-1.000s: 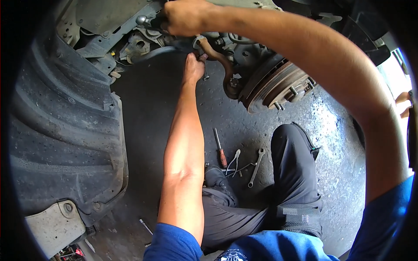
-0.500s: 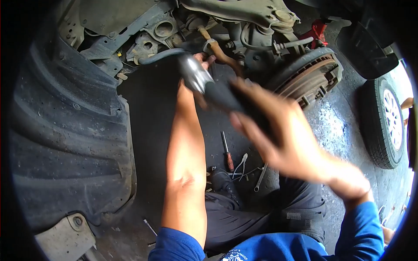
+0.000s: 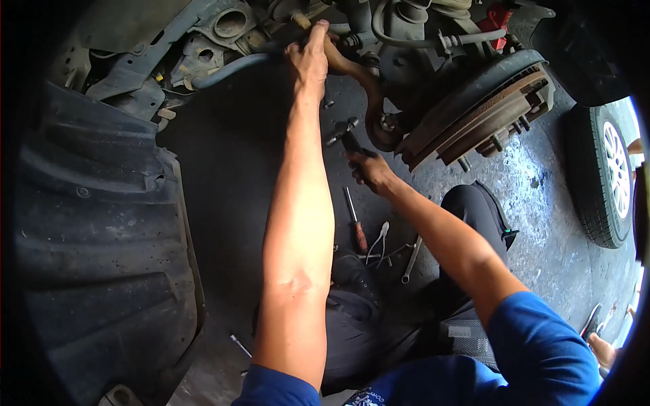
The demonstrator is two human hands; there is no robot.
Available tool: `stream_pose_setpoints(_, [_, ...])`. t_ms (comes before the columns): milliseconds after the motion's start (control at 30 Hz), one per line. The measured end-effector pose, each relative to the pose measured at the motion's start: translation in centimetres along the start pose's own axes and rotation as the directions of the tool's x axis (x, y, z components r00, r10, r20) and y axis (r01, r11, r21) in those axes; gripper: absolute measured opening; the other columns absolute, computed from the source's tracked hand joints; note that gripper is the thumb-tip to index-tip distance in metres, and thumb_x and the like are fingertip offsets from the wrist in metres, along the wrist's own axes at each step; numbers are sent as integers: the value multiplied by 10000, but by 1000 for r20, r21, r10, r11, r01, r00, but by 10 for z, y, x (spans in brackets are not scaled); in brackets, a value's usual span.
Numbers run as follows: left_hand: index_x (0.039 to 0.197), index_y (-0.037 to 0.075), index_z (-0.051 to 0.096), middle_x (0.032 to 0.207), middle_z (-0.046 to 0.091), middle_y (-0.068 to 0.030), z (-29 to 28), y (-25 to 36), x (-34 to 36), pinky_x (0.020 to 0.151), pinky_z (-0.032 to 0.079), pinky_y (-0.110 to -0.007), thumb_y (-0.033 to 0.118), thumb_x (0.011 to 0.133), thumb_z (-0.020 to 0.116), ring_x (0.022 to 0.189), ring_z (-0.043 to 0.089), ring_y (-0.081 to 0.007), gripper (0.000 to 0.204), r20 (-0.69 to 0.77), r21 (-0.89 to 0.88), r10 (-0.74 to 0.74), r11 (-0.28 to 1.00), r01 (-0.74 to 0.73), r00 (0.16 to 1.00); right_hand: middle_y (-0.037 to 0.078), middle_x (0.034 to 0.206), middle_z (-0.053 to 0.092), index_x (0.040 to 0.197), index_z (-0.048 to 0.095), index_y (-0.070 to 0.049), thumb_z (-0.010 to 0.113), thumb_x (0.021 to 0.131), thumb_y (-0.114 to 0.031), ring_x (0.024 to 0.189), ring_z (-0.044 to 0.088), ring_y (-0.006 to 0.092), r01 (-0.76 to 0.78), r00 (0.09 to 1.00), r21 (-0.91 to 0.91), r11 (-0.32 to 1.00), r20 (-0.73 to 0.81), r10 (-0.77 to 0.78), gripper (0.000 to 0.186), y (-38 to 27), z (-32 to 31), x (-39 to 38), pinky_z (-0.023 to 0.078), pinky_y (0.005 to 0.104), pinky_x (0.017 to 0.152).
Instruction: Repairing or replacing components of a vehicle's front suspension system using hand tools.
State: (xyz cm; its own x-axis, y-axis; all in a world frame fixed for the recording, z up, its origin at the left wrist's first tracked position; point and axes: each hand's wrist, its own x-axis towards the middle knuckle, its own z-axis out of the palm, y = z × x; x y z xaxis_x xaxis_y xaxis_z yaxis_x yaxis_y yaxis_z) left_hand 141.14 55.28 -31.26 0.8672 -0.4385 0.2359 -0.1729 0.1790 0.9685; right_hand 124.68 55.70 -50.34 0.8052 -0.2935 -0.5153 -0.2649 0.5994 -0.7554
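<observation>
At the top centre, my left hand [image 3: 310, 59] is closed around a rusty brown tie rod [image 3: 360, 74] under the vehicle; part of the grip is hidden behind the hand. The rod curves down to its outer end beside the brake disc [image 3: 484, 115]. My right hand [image 3: 369, 169] is wrapped round the dark handle of a hammer [image 3: 349, 138]. The hammer's metal head is up, just left of the rod's outer end and apart from it, low over the floor.
A screwdriver [image 3: 359, 235], pliers [image 3: 382, 237] and a wrench [image 3: 410, 264] lie on the floor near my legs. A black fender liner [image 3: 101, 223] fills the left side. At the right stands a removed wheel [image 3: 599, 176]; a red stand [image 3: 497, 24] is behind the disc.
My right hand has swung the hammer down and away, from close in front of my view to below the rod. The view has shifted; my left hand stays at the rod.
</observation>
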Motion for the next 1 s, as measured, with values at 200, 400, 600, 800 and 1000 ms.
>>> stream_pose_setpoints(200, [838, -31, 700, 784, 683, -93, 3, -3, 1, 707, 503, -317, 298, 856, 681, 727, 633, -185, 331, -14, -17, 30, 999, -30, 999, 0, 696, 505, 913, 586, -79, 700, 873, -207, 527, 474, 108, -129, 989, 259, 957, -32, 142, 176, 18, -6, 62, 353, 249, 445])
stream_pose_setpoints(400, [793, -33, 701, 755, 683, -95, -3, -3, -4, 687, 492, -315, 307, 871, 652, 698, 619, -177, 352, -32, 22, 36, 999, -36, 999, 1, 700, 511, 902, 573, -96, 689, 845, -207, 514, 451, 108, 131, 982, 102, 986, 123, -144, 170, 17, -4, 82, 342, 257, 448])
stream_pose_setpoints(600, [858, -44, 700, 809, 703, -102, 15, -1, -1, 697, 501, -310, 294, 870, 675, 734, 646, -178, 339, 0, -48, 30, 998, -30, 1000, 0, 693, 506, 867, 545, -100, 709, 835, -231, 515, 468, 105, 2, 1000, 362, 932, -5, 0, 213, 49, -49, 105, 347, 252, 448])
stream_pose_setpoints(800, [873, -55, 702, 807, 698, -110, -2, 6, 5, 682, 495, -307, 326, 877, 667, 725, 635, -180, 382, 12, 69, 67, 995, -67, 998, 12, 732, 552, 955, 553, -97, 693, 876, -227, 531, 503, 114, 231, 971, 202, 952, 19, -239, 207, 56, -64, 83, 371, 251, 461])
stream_pose_setpoints(1000, [938, -34, 696, 842, 703, -115, 0, 4, -6, 738, 497, -303, 625, 943, 460, 779, 644, -185, 700, 104, 120, 4, 993, -16, 995, 27, 778, 606, 1062, 562, -94, 673, 925, -222, 549, 545, 125, 570, 819, 12, 821, 74, -569, 218, 21, -84, 46, 401, 250, 476])
